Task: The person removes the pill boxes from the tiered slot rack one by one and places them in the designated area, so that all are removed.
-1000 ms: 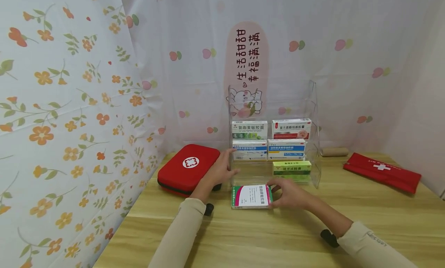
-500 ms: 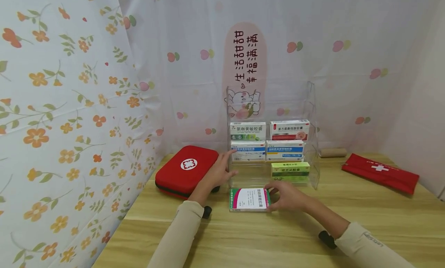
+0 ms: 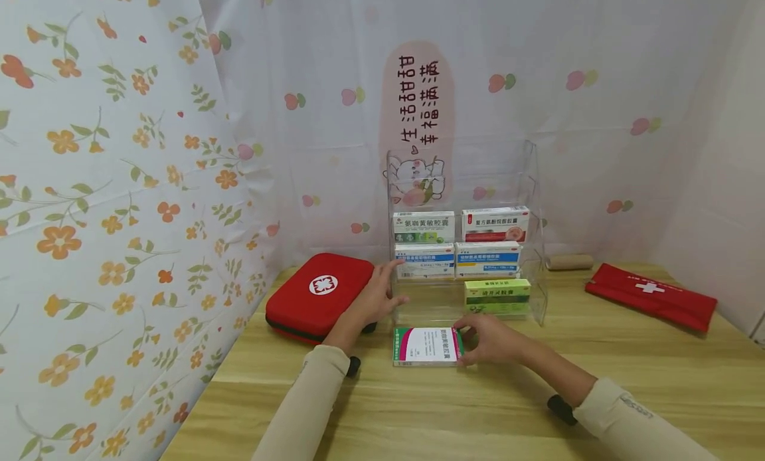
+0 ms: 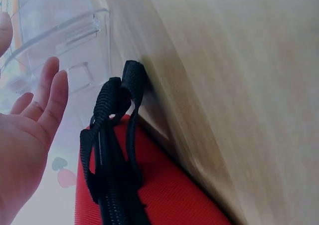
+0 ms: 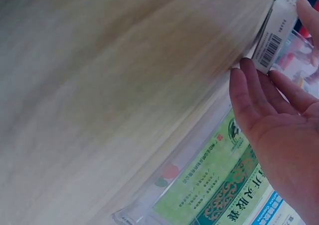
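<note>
A flat medicine box [image 3: 425,347], white with green and magenta bands, lies face up on the wooden table before a clear acrylic rack [image 3: 430,303]. My right hand [image 3: 491,340] grips its right end between thumb and fingers; the right wrist view shows the box's barcoded end [image 5: 270,50] at the fingertips. My left hand [image 3: 374,296] is at the rack's left side, fingers spread and relaxed, nothing held. A green medicine box [image 3: 497,296] stands on the right of the lowest tier. Two blue-and-white boxes [image 3: 425,260] fill the tier above, and two more boxes [image 3: 495,224] stand higher up.
A red first-aid case [image 3: 323,291] sits left of the rack, beside my left forearm; its black strap [image 4: 132,80] shows in the left wrist view. At the right lie a red first-aid pouch [image 3: 651,295] and a brown cardboard-like roll [image 3: 569,262]. A patterned curtain [image 3: 335,149] hangs behind.
The head view has shifted a little, so the scene sits slightly further left and lower. Both hands and the box keep nearly the same places relative to the rack.
</note>
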The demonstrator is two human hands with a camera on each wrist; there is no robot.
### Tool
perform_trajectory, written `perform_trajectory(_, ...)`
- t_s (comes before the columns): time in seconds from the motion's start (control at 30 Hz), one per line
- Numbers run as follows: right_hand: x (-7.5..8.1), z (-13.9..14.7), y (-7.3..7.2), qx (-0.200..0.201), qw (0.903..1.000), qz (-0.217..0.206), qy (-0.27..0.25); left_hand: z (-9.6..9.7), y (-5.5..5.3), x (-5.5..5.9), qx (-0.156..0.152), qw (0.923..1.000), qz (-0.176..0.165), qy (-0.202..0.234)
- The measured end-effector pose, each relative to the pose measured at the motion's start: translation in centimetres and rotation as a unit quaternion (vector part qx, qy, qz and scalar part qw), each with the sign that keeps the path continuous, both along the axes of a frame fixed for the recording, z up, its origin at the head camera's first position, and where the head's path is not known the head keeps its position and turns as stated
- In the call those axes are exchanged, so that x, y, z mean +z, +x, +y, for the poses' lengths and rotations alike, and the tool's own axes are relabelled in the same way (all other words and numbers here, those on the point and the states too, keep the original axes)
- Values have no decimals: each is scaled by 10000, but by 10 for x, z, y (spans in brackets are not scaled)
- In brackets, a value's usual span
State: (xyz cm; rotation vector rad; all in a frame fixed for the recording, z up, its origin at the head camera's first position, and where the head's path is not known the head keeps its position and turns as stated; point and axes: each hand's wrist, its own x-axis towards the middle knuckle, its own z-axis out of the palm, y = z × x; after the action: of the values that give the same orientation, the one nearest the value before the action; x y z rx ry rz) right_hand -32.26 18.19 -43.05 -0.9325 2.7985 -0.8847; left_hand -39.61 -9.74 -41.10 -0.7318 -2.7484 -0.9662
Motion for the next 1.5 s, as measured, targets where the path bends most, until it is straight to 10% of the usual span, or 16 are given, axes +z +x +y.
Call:
perform_trajectory(0.47, 10, 9, 5, -597, 9979, -220, 123, 5, 1, -1, 5, 9999, -77, 64)
perform_trajectory(0.73, 19, 33, 11, -847, 9937, 610, -416, 6, 1, -2, 53, 9999, -106, 39)
perform_trajectory(1.5, 24, 72, 10, -2298, 9381, 2452, -836, 6, 1, 2, 113, 9994, -333, 11)
